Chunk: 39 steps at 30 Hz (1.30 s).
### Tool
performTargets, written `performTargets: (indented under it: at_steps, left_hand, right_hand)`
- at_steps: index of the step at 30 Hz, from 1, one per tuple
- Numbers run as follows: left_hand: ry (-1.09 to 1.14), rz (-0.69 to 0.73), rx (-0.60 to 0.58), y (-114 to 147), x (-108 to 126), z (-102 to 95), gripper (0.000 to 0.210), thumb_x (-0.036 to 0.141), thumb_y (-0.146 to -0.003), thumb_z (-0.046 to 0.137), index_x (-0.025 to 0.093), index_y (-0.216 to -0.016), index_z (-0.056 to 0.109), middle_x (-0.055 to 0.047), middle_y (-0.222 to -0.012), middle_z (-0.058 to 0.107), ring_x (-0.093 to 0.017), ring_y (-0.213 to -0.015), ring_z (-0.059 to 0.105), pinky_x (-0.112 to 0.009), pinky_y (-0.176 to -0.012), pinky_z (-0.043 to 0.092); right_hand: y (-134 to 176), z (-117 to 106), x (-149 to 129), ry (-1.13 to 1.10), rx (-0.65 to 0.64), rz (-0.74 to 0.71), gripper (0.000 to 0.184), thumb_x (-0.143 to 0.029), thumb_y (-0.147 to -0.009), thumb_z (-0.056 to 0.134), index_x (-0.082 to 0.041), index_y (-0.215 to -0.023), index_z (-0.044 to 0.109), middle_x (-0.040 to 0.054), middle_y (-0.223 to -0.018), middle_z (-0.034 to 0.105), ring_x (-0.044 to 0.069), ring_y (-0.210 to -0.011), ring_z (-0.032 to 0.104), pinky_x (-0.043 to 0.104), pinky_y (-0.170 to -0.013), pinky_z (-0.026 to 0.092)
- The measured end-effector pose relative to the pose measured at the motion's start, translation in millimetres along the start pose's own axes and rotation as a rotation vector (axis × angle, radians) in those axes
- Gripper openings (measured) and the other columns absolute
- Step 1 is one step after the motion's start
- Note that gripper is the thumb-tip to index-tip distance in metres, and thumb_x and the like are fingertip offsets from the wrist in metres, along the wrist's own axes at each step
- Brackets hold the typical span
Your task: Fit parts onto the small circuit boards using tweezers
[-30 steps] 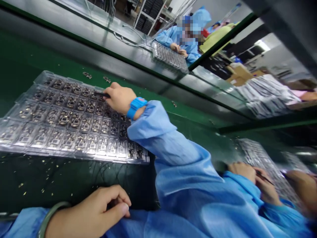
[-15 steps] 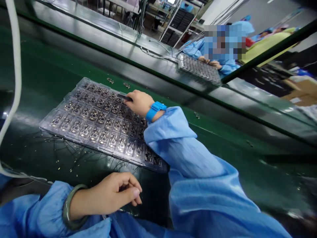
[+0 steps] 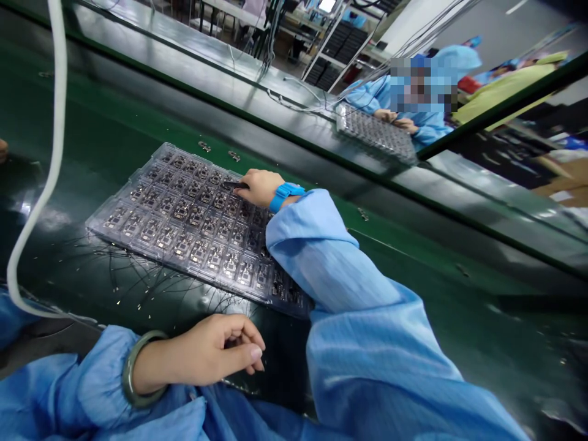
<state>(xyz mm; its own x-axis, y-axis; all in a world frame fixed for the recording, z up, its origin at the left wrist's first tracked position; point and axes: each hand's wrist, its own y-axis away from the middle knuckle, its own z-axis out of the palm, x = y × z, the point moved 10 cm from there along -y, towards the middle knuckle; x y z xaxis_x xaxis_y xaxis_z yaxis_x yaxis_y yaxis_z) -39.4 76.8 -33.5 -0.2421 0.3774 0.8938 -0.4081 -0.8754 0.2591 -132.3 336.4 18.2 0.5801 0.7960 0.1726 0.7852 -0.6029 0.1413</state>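
Note:
My right hand (image 3: 263, 187) is closed on a thin black tool that looks like tweezers (image 3: 233, 185). The tool points left over the far rows of a clear plastic tray (image 3: 98, 228). Small circuit boards (image 3: 182, 246) fill the tray's pockets in rows, and thin black wires (image 3: 133, 269) stick out along its near edge. My right sleeve covers the tray's right part. My left hand (image 3: 206, 349) hovers in front of the tray, loosely curled and open, with nothing visible in it and apart from the tray.
Loose small metal parts (image 3: 234, 156) lie behind the tray on the green bench (image 3: 404, 257). A white cable (image 3: 57, 122) hangs at the left. Beyond the dark rail, a co-worker in blue (image 3: 429, 131) handles another filled tray (image 3: 374, 131).
The view has shifted slightly, so the tray and white cable appear a little further right. The black tool still lies over the tray's far rows; my left hand keeps its pose.

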Motion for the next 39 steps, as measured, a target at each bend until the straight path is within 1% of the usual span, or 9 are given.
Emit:
performTargets:
  at_steps: [8, 14, 16, 20, 23, 25, 31, 35, 39]
  left_hand:
    - [0.332, 0.194, 0.207, -4, 22, -21.6, 0.035, 0.042, -0.074, 0.075, 0.01, -0.082, 0.062, -0.005, -0.07, 0.068, -0.012, -0.063, 0.064, -0.024, -0.064, 0.049]
    - [0.544, 0.376, 0.401, -4, 43, -49.8, 0.035, 0.038, -0.078, 0.074, 0.013, -0.099, 0.061, -0.006, -0.088, 0.07, -0.013, -0.074, 0.065, -0.027, -0.074, 0.05]
    - [0.629, 0.414, 0.4, -6, 48, -55.4, 0.031, 0.034, -0.083, 0.069, 0.013, -0.104, 0.06, -0.009, -0.095, 0.069, -0.015, -0.081, 0.066, -0.03, -0.079, 0.05]
    - [0.76, 0.359, 0.268, -12, 53, -52.0, 0.03, 0.035, -0.095, 0.049, 0.009, -0.1, 0.063, -0.014, -0.094, 0.069, -0.02, -0.087, 0.067, -0.04, -0.086, 0.05]
    - [0.813, 0.218, 0.127, -12, 48, -33.8, 0.047, 0.046, -0.098, 0.036, 0.008, -0.091, 0.064, -0.013, -0.089, 0.069, -0.021, -0.085, 0.067, -0.043, -0.086, 0.051]
    - [0.754, 0.175, 0.084, -6, 44, -22.2, 0.046, 0.05, -0.094, 0.044, 0.01, -0.086, 0.064, -0.009, -0.082, 0.068, -0.018, -0.078, 0.066, -0.039, -0.083, 0.052]
    - [0.55, 0.233, 0.108, 22, 38, -3.4, 0.03, 0.037, -0.076, 0.076, 0.01, -0.08, 0.063, -0.004, -0.076, 0.066, -0.013, -0.072, 0.065, -0.029, -0.075, 0.054]
    - [0.235, 0.212, 0.124, 34, 38, 4.8, 0.025, 0.031, -0.083, 0.068, 0.01, -0.097, 0.066, -0.006, -0.083, 0.071, -0.013, -0.065, 0.065, -0.018, -0.048, 0.046]
    - [-0.267, 0.197, 0.15, 38, 45, 13.4, 0.024, 0.024, -0.091, 0.053, 0.009, -0.105, 0.066, -0.004, -0.068, 0.069, -0.006, -0.047, 0.054, -0.017, -0.045, 0.037]
  right_hand:
    - [15, -7, -10, 0.112, 0.074, -0.038, 0.031, -0.032, -0.091, 0.046, -0.018, -0.11, 0.067, 0.0098, -0.115, 0.067, 0.025, -0.096, 0.066, 0.03, -0.068, 0.045]
    - [45, -41, -18, 0.17, 0.219, -0.078, 0.032, -0.027, -0.091, 0.045, -0.013, -0.112, 0.064, 0.0149, -0.115, 0.066, 0.026, -0.093, 0.067, 0.03, -0.061, 0.043]
    - [71, -60, -23, 0.178, 0.328, -0.124, 0.029, -0.027, -0.09, 0.046, -0.016, -0.108, 0.066, 0.0135, -0.113, 0.068, 0.025, -0.088, 0.068, 0.031, -0.058, 0.044]
    - [160, -99, -59, 0.077, 0.633, -0.423, 0.026, -0.027, -0.09, 0.046, -0.027, -0.1, 0.069, 0.012, -0.107, 0.072, 0.022, -0.079, 0.07, 0.034, -0.052, 0.046]
    - [227, -106, -94, -0.035, 0.707, -0.628, 0.032, -0.024, -0.091, 0.044, -0.035, -0.11, 0.067, 0.0132, -0.109, 0.071, 0.022, -0.089, 0.069, 0.036, -0.056, 0.052]
    - [257, -101, -113, -0.055, 0.703, -0.666, 0.036, -0.022, -0.091, 0.041, -0.032, -0.116, 0.065, 0.0134, -0.108, 0.072, 0.023, -0.084, 0.07, 0.037, -0.055, 0.053]
    - [284, -80, -125, -0.206, 0.631, -0.452, 0.03, -0.024, -0.09, 0.049, -0.027, -0.115, 0.065, 0.0109, -0.115, 0.07, 0.022, -0.089, 0.071, 0.033, -0.066, 0.057]
    - [275, -67, -88, -0.625, 0.532, -0.036, 0.024, -0.034, -0.087, 0.057, -0.022, -0.106, 0.066, 0.0077, -0.089, 0.074, 0.019, -0.074, 0.071, 0.029, -0.062, 0.055]
    - [267, -35, -84, -1.048, 0.313, 0.127, 0.021, -0.038, -0.083, 0.061, -0.019, -0.077, 0.066, -0.0012, -0.059, 0.064, 0.014, -0.051, 0.061, 0.024, -0.048, 0.046]
